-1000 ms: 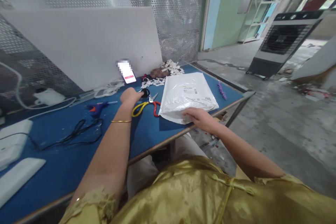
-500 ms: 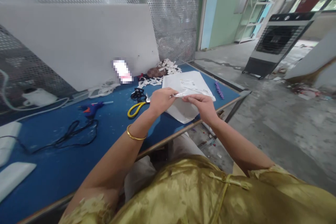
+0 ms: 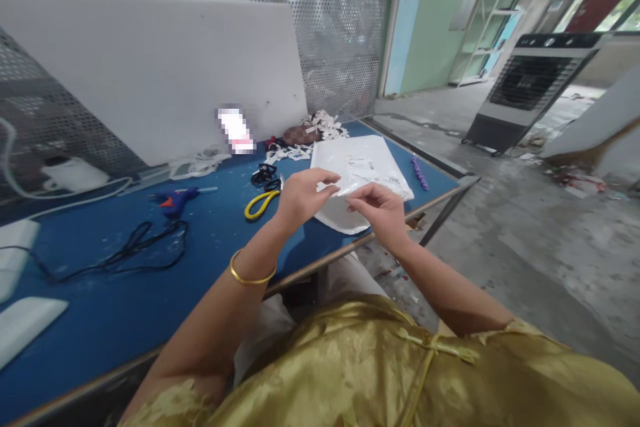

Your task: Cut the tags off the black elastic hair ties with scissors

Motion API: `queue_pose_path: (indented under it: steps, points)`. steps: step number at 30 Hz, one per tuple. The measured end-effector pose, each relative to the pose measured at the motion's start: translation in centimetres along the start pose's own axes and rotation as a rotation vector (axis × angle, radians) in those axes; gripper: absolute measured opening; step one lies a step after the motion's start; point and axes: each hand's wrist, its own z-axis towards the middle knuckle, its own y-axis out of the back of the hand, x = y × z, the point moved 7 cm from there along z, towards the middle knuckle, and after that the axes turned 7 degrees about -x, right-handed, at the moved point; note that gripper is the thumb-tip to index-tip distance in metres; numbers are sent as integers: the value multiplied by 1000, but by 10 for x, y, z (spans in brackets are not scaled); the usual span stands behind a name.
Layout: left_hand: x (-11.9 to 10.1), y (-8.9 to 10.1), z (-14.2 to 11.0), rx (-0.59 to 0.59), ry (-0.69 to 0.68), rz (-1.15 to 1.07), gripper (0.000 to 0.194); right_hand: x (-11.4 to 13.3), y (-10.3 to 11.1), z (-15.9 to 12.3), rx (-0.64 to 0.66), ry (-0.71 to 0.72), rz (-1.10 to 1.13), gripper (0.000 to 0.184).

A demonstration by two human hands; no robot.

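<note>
Both my hands are raised over a white mailer bag with a printed label, lying near the table's front edge. My left hand is open, its thumb and fingers apart with nothing visible between them. Opposite it, my right hand has thumb and index finger pinched together. Whatever is in that pinch is too small or clear to make out. Yellow-handled scissors lie just left of my left hand, their blades partly hidden by it.
A blue glue gun with a black cord lies on the blue table. White scraps and a brown checked pouch sit at the back. A purple twisted strip is by the right edge.
My hands, earlier close together on a thin shiny piece, have come apart a little. My left hand's fingers have opened; the right keeps its pinch. The view has shifted slightly.
</note>
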Motion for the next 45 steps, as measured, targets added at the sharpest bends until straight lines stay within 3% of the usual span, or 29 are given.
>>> queue_pose_path:
  steps: [3,7,10,14,26,32,37,41,45]
  points:
    - [-9,22,-23,-113,139,-178,13,7,-12,-10,52,51,-36,8]
    - [-18,37,-61,-185,269,-347,7,22,-30,-24,123,212,-118,6]
    - [-14,44,-82,-231,340,-417,5,32,-43,-36,181,343,-179,7]
    - [-4,49,-95,-238,383,-492,5,34,-57,-46,259,387,-199,9]
    - [8,49,-102,-208,379,-572,9,26,-67,-48,260,308,-62,21]
    - [-4,61,-99,-235,187,-459,9,23,-70,-45,293,266,-65,18]
    - [-8,66,-101,-280,131,-371,5,13,-71,-46,310,92,4,22]
    - [-6,66,-95,-280,125,-307,13,4,-60,-41,300,38,-4,22]
    - [-5,42,-71,-121,65,-10,14,-11,-36,-26,304,30,-245,17]
